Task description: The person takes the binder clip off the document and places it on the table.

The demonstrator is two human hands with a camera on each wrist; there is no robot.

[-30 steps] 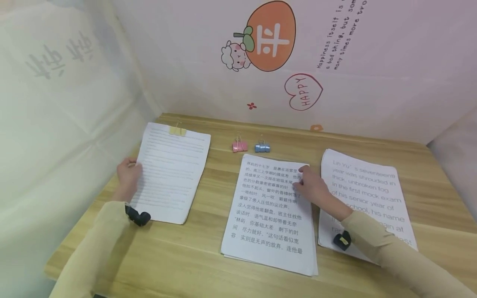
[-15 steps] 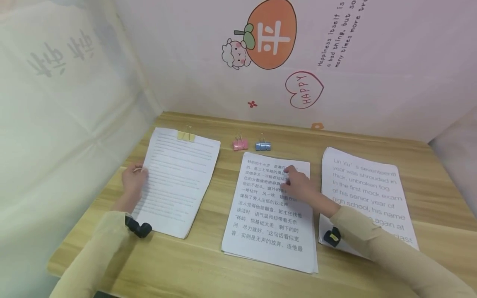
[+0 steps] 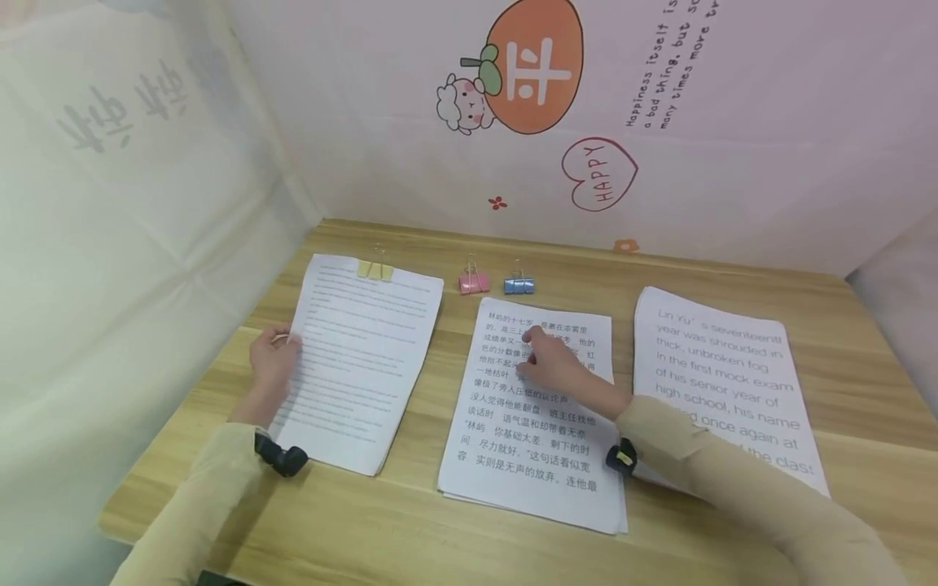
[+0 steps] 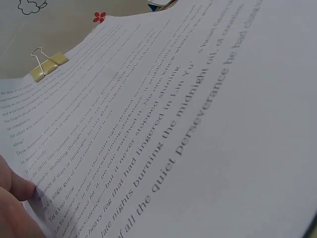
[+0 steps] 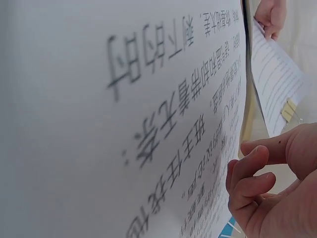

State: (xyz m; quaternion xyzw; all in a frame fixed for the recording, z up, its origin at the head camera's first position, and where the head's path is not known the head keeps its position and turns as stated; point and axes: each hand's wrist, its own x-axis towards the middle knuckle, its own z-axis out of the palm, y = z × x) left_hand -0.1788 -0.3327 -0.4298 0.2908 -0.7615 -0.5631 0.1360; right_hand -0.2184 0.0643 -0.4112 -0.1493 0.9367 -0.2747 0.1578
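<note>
My left hand [image 3: 273, 358] grips the left edge of a clipped paper stack [image 3: 362, 358] with small English print; its thumb [image 4: 15, 198] lies on the top sheet. A yellow binder clip [image 3: 374, 270] holds that stack's far edge. My right hand [image 3: 545, 358] rests on the upper part of the middle stack [image 3: 535, 448] of Chinese text. Its index fingertip touches the page, its other fingers [image 5: 252, 173] are loosely curled, and it holds nothing. A pink clip [image 3: 473, 282] and a blue clip [image 3: 518, 285] lie loose just beyond the middle stack.
A third stack [image 3: 725, 382] with large English print lies at the right of the wooden table [image 3: 410, 529]. Decorated pink walls close the back, and a pale curtain the left. Cameras are strapped to both beige sleeves.
My left hand has drawn the clipped stack a little to the right and turned it slightly. My right hand has slid left across the top of the middle stack.
</note>
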